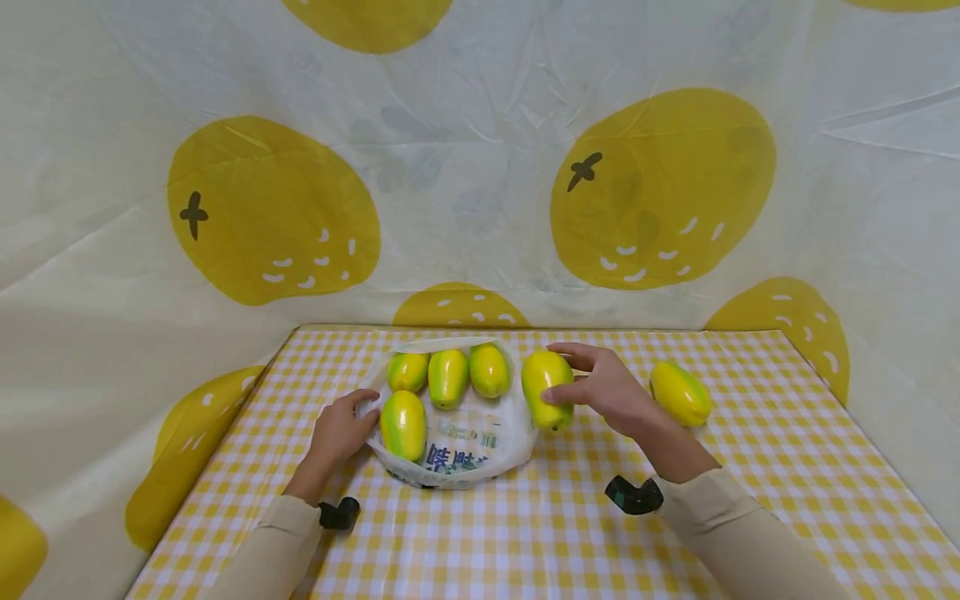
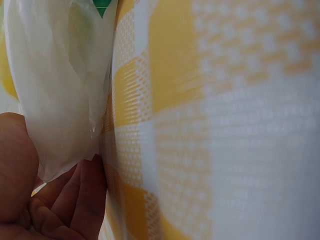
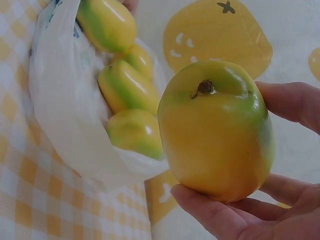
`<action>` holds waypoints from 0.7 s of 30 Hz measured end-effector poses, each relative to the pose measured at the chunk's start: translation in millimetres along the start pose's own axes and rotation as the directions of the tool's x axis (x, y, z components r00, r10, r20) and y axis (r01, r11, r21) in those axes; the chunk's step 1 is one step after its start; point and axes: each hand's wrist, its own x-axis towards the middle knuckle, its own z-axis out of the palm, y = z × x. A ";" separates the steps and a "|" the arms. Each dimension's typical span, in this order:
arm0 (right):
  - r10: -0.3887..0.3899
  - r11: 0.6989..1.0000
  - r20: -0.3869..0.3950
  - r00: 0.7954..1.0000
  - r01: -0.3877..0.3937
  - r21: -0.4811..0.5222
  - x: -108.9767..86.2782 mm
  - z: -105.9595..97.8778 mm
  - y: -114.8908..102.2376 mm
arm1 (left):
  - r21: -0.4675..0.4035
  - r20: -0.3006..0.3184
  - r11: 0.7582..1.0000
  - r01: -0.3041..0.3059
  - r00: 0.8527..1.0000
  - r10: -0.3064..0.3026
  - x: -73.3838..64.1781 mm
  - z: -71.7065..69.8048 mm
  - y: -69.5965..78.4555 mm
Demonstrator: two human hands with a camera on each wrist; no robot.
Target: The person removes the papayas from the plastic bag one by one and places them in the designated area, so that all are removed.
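Note:
My right hand (image 1: 611, 387) grips a yellow-green papaya (image 1: 545, 383) between thumb and fingers, just off the right rim of a white plastic bag (image 1: 517, 442). In the right wrist view the held papaya (image 3: 215, 140) shows its dark stem end, with fingers around its side. The bag lies open on the table, with several papayas (image 1: 448, 379) inside it. At the bag's left rim, my left hand (image 1: 341, 429) pinches the plastic. The left wrist view shows the bag's edge (image 2: 60, 115) between the thumb and the fingers of that hand.
Another papaya (image 1: 680, 393) lies on the table to the right, beyond the right wrist. A yellow-and-white checked cloth (image 1: 480, 550) covers the table. Behind and beside the table hangs a pale curtain (image 1: 465, 167) printed with large yellow fruit.

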 end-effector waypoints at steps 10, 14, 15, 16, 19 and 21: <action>-0.001 0.999 0.008 1.000 0.001 0.033 -3.5 -12.4 1.5 | -0.001 0.005 1.000 0.011 1.000 -0.011 -0.6 -0.6 2.1; 0.003 1.000 0.008 1.000 -0.003 0.019 -4.6 -16.4 1.5 | 0.000 0.004 1.000 0.009 1.000 -0.009 -1.0 -0.6 2.4; 0.003 1.000 0.007 1.000 -0.003 0.014 -4.8 -17.5 1.7 | 0.001 0.002 1.000 0.008 1.000 -0.008 -1.0 -0.4 2.2; 0.003 1.000 0.005 1.000 -0.003 0.009 -4.9 -18.6 1.9 | 0.000 0.001 1.000 0.008 1.000 -0.008 -1.0 -0.4 2.1; 0.003 1.000 0.000 1.000 -0.003 0.002 -5.5 -22.2 2.6 | 0.001 -0.003 1.000 0.008 1.000 -0.008 -0.9 -0.2 1.7; 0.007 1.000 -0.004 1.000 -0.007 0.002 -6.1 -24.5 2.9 | -0.001 -0.003 1.000 0.010 1.000 -0.010 -0.6 0.0 1.2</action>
